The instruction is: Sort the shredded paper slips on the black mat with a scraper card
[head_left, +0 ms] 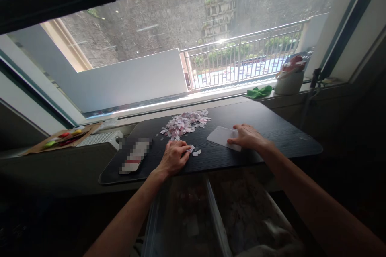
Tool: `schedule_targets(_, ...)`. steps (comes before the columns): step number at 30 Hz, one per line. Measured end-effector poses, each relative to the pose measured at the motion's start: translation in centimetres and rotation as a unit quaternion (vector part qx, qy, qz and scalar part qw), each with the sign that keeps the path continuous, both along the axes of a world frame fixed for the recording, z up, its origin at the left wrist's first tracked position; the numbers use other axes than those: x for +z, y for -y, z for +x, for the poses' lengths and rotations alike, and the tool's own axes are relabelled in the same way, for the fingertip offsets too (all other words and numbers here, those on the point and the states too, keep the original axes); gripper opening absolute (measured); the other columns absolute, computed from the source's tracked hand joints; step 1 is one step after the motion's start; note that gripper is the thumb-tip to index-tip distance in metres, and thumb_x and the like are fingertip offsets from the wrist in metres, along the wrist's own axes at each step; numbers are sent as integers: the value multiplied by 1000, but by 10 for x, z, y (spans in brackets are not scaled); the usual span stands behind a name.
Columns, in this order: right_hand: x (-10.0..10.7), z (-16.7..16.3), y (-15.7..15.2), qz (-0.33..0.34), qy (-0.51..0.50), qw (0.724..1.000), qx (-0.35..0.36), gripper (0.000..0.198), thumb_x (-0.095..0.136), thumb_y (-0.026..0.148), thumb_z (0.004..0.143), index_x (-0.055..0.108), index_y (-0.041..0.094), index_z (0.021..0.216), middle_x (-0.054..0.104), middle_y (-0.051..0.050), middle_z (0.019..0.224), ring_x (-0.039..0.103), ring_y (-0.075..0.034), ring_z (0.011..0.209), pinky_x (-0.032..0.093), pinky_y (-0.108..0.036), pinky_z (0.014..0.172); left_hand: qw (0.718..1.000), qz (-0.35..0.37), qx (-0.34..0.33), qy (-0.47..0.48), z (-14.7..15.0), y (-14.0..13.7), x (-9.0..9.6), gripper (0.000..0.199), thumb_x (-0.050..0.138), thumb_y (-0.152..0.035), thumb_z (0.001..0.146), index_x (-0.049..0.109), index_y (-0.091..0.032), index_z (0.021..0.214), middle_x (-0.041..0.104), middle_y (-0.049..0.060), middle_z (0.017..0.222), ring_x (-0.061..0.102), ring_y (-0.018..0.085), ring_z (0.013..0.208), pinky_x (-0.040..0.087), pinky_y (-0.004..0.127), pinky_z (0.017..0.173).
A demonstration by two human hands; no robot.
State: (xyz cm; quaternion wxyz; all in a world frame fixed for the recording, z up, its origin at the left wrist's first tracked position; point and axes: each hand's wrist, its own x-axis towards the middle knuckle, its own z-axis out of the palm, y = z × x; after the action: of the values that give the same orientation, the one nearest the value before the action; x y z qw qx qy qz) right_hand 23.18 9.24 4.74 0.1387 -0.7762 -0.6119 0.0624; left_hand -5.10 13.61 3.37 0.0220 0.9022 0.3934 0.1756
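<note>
On the black tabletop (256, 116), my right hand (249, 136) grips the right end of a flat white card (220, 135), thumb on top and fingers at its far edge. A small dark hole shows near the card's far left corner. My left hand (174, 156) rests at the near edge of the table, its fingers bent and closed over a few small paper scraps (196, 152). The fingertips partly hide these scraps. Just beyond my left hand lies a loose heap of pinkish-white scraps (183, 123).
Left on the table lies a blurred-out long object (135, 156). A radiator (101, 138) with a brown board (64, 138) stands beyond the left edge. On the sill are a green cloth (259, 92) and a pale bucket (288, 82). Clear plastic bins (181, 217) sit below the table.
</note>
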Motion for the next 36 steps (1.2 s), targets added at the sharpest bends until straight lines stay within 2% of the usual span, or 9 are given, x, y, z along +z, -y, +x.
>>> schedule_targets(6, 1, 5, -4, 79, -150, 985, 43, 53, 66, 26, 65, 60, 18, 117, 66, -7, 95, 62, -19, 78, 48, -27, 69, 1000, 11, 0, 25, 2, 3, -7, 26, 52, -28, 84, 67, -24, 105, 62, 5, 103, 54, 21, 102, 30, 46, 103)
schedule_targets(11, 16, -19, 6, 235, -156, 955, 96, 49, 54, 21, 73, 56, 23, 122, 66, 0, 81, 59, -15, 66, 46, -26, 66, 996, 36, 53, 68, -8, 3, -14, 23, 50, -25, 83, 67, -21, 98, 63, 5, 100, 53, 22, 103, 30, 47, 102)
schedule_targets(17, -25, -34, -3, 241, -257, 933, 76, 26, 55, 36, 74, 67, 22, 93, 69, -1, 78, 61, -17, 65, 49, -30, 65, 988, 67, 75, 116, -11, 6, -22, 22, 50, -23, 82, 66, -22, 95, 62, 5, 98, 52, 21, 101, 31, 45, 101)
schedule_targets(20, -42, -30, -8, 249, -373, 891, 76, 27, 59, 43, 71, 66, 19, 82, 70, -2, 74, 64, -19, 69, 52, -32, 69, 989, 63, 72, 110, -9, 6, -22, 22, 51, -24, 81, 67, -20, 96, 62, 6, 99, 52, 22, 101, 32, 45, 101)
schedule_targets(25, -40, -31, -6, 303, -533, 788, 57, 37, 66, 50, 65, 60, 19, 85, 70, -4, 77, 68, -20, 72, 56, -37, 71, 991, 66, 59, 97, -8, 8, -21, 23, 51, -23, 79, 67, -21, 96, 62, 6, 99, 53, 22, 100, 33, 45, 100)
schedule_targets(27, -38, -32, -4, 287, -541, 786, 80, 39, 67, 50, 64, 59, 19, 86, 70, -3, 75, 67, -19, 68, 56, -37, 69, 992, 69, 55, 93, -8, 8, -21, 23, 51, -22, 79, 67, -22, 95, 62, 5, 98, 52, 21, 99, 34, 45, 99)
schedule_targets(30, -36, -32, -2, 265, -511, 812, 98, 35, 65, 47, 66, 59, 18, 86, 70, -3, 73, 66, -18, 66, 56, -36, 67, 991, 77, 62, 93, -8, 8, -21, 22, 52, -21, 78, 68, -22, 92, 61, 6, 97, 52, 21, 98, 34, 44, 98)
schedule_targets(33, -35, -31, -1, 265, -468, 840, 68, 29, 61, 41, 69, 59, 18, 88, 69, -3, 73, 65, -18, 65, 55, -34, 65, 990, 79, 67, 92, -7, 8, -20, 21, 51, -21, 77, 68, -22, 89, 61, 6, 95, 52, 22, 96, 34, 44, 99)
schedule_targets(36, -35, -33, 0, 278, -467, 838, 50, 27, 59, 38, 69, 59, 18, 88, 68, -3, 73, 64, -17, 64, 55, -33, 63, 991, 80, 68, 88, -6, 9, -19, 21, 51, -20, 77, 68, -22, 88, 61, 6, 95, 52, 23, 96, 35, 45, 98)
